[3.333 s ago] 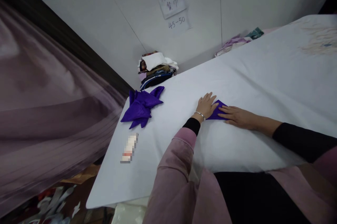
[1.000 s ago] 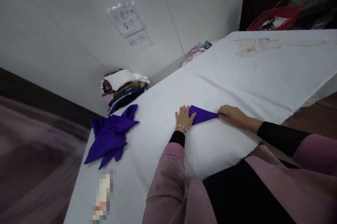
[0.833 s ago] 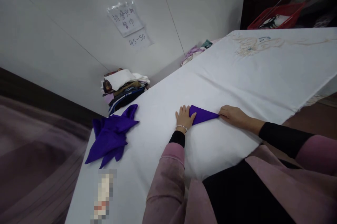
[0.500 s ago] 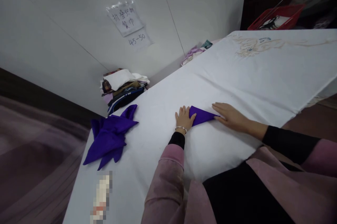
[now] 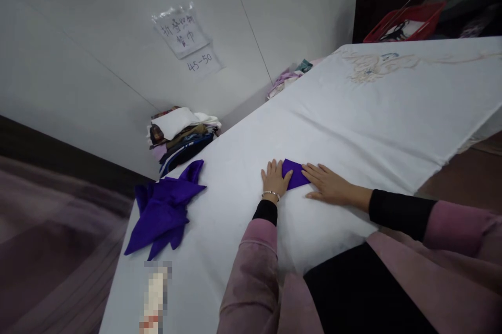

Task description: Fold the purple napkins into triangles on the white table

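Note:
A folded purple napkin (image 5: 295,174) lies flat on the white-covered table (image 5: 329,125) between my two hands. My left hand (image 5: 275,178) rests with spread fingers on the napkin's left end, the thumb over the purple cloth. From the right, my right hand (image 5: 327,183) lies flat with fingers stretched out, its fingertips on the napkin's right part, covering the pointed end. Several loose purple napkins (image 5: 167,208) are heaped at the table's left edge, away from both hands.
Beyond the table's far edge stand a stack of folded clothes (image 5: 184,135) and a smaller cloth pile (image 5: 286,80) by the wall. Handwritten paper (image 5: 182,33) hangs there. A red basket (image 5: 427,15) is at the far right; a pixelated object (image 5: 155,297) lies near left.
My right hand has slid left from the napkin's tip onto its right part, so less purple cloth shows. My left hand stays in place. The view has shifted slightly.

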`<move>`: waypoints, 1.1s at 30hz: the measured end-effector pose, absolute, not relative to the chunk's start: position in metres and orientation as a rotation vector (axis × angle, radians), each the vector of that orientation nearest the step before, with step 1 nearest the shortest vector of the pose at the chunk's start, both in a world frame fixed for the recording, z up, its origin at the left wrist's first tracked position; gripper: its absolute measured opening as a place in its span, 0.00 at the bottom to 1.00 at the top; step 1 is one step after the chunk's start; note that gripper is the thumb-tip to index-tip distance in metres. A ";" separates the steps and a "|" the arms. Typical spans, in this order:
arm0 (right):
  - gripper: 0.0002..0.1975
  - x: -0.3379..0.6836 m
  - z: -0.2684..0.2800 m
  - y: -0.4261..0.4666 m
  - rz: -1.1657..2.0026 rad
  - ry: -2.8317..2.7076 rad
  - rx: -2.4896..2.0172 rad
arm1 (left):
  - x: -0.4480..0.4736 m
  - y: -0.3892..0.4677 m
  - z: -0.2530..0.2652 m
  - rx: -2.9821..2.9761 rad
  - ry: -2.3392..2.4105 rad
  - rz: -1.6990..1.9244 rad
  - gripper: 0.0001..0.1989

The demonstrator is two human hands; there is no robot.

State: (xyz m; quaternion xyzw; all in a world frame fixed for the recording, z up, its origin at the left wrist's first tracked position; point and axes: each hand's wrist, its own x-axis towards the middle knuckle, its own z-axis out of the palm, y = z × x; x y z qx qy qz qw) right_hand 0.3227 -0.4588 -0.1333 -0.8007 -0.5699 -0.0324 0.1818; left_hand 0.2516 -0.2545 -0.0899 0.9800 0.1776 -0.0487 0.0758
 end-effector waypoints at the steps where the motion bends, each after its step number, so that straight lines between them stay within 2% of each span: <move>1: 0.43 0.326 -0.133 -0.466 -0.080 -1.614 -2.260 | 0.252 -0.255 -0.090 2.936 0.530 -0.148 0.35; 12: 0.40 0.339 -0.130 -0.523 0.001 -1.650 -2.319 | 0.252 -0.252 -0.094 2.924 0.505 -0.117 0.36; 16: 0.37 0.351 -0.120 -0.533 0.161 -1.609 -2.347 | 0.253 -0.251 -0.097 2.929 0.503 -0.101 0.37; 22: 0.37 0.355 -0.086 -0.481 0.055 -1.393 -2.360 | 0.253 -0.253 -0.094 2.924 0.506 -0.107 0.36; 27: 0.33 0.322 -0.085 -0.412 0.132 -1.580 -2.241 | 0.252 -0.254 -0.091 2.928 0.521 -0.124 0.34; 33: 0.32 0.344 -0.098 -0.450 0.167 -1.678 -2.077 | 0.252 -0.255 -0.090 2.911 0.522 -0.121 0.35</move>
